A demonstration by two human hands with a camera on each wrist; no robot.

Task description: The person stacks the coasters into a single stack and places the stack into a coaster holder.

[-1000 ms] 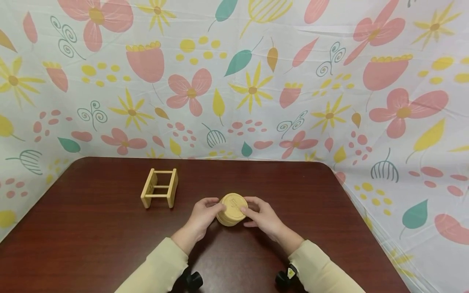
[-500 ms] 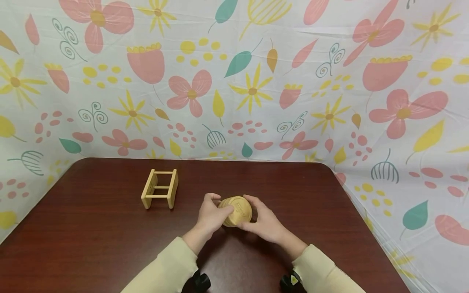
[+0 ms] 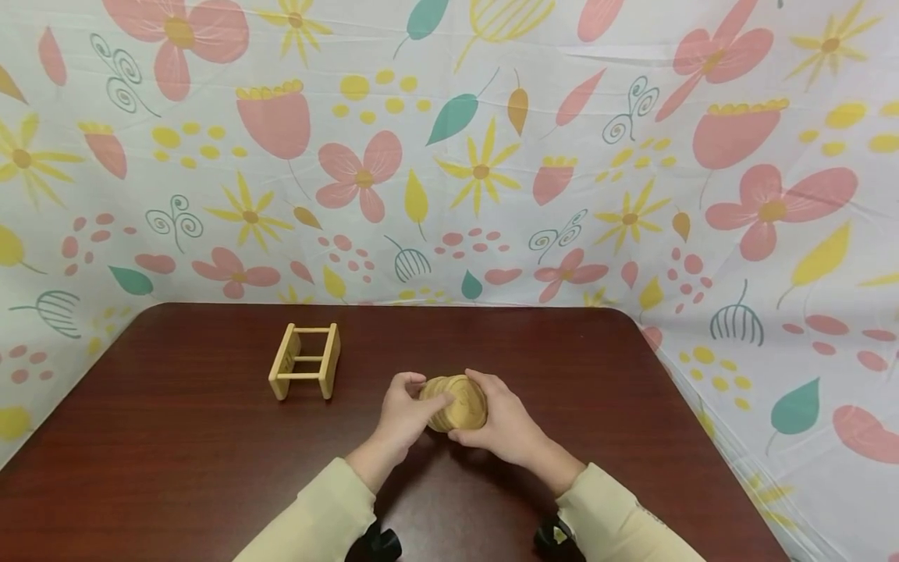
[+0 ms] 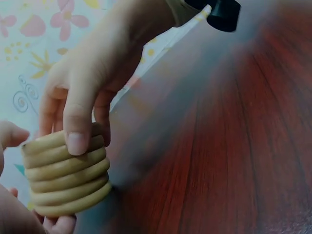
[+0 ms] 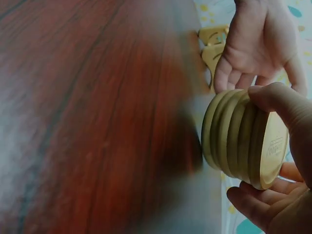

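A stack of several round, pale wooden coasters (image 3: 469, 402) is held between both hands, tipped so its engraved end shows on the right side. My right hand (image 3: 507, 421) grips it, thumb across the rim and fingers around the far side, as the coasters (image 5: 243, 139) in the right wrist view show. My left hand (image 3: 403, 414) holds the opposite end; its thumb overlaps the stack in the head view. In the left wrist view its fingers reach under the ridged stack (image 4: 68, 175), and its thumb tip is right at the edge.
A small wooden rack (image 3: 326, 363) with crossbars stands to the left on the dark red-brown table (image 3: 175, 437). Behind the table hangs a white cloth (image 3: 435, 195) printed with flowers and leaves.
Both hands have shifted slightly right with the coasters. The stack has tilted from nearly upright, and the left thumb has come further over it. The rack stays put.
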